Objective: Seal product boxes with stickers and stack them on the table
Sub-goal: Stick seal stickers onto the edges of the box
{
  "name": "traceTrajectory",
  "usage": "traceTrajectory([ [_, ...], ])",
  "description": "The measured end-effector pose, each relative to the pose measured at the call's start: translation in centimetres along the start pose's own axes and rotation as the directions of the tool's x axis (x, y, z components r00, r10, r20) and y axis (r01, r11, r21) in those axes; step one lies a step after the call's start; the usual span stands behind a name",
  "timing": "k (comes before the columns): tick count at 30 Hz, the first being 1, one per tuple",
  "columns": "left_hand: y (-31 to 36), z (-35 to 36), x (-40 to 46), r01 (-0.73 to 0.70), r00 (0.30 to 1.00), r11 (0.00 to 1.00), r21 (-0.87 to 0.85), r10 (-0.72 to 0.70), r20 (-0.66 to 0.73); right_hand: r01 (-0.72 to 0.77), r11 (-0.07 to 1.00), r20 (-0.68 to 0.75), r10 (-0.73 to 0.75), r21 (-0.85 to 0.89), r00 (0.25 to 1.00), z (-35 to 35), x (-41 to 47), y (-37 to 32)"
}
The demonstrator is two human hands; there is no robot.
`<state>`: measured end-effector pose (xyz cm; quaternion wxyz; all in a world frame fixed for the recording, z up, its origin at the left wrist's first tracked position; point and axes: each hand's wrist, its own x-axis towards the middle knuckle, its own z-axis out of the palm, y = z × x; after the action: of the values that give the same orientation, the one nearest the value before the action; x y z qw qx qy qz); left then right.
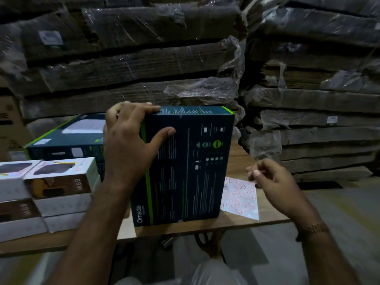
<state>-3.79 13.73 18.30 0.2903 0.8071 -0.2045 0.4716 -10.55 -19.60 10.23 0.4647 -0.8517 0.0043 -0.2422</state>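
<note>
His left hand [131, 138] clamped the upright box [185, 161] on the table [236, 221]; right of the box, his right hand [273, 179] pinched something too small to tell above the sticker sheet [240, 197].

Two dark teal boxes, one upright [185, 165] at centre and one flat [67, 138] far left, at least four white boxes [61, 177] stacked near left, one sticker sheet [240, 198] right, and two hands.
</note>
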Motion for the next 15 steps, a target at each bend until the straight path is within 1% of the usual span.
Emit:
traceTrajectory([
  [3,0.2,-0.2,0.1,-0.008,1.0,0.996,0.084,0.01,-0.019,0.21,0.977,-0.05,-0.208,0.027,0.977,0.0,0.5,-4.9],
  [5,0.3,-0.3,0.2,-0.008,1.0,0.99,0.138,0.012,-0.025,0.361,0.933,-0.085,-0.359,0.009,0.93,0.4,0.7,-8.4],
  [8,0.3,-0.3,0.5,-0.043,0.999,0.993,0.11,0.046,-0.018,0.515,0.857,-0.118,-0.511,-0.002,0.851,1.1,1.3,-12.4],
  [10,0.4,-0.4,0.6,-0.058,0.998,0.994,0.09,0.06,-0.025,0.57,0.822,-0.109,-0.567,-0.009,0.816,1.6,1.9,-14.0],
  [12,0.6,-0.6,0.7,-0.052,0.998,0.994,0.099,0.056,-0.037,0.598,0.801,-0.081,-0.597,-0.018,0.798,2.3,2.5,-15.5],
  [15,0.8,-0.6,0.6,-0.042,0.998,0.992,0.118,0.047,-0.041,0.611,0.784,-0.027,-0.617,-0.108,0.787,3.5,3.7,-17.2],
])
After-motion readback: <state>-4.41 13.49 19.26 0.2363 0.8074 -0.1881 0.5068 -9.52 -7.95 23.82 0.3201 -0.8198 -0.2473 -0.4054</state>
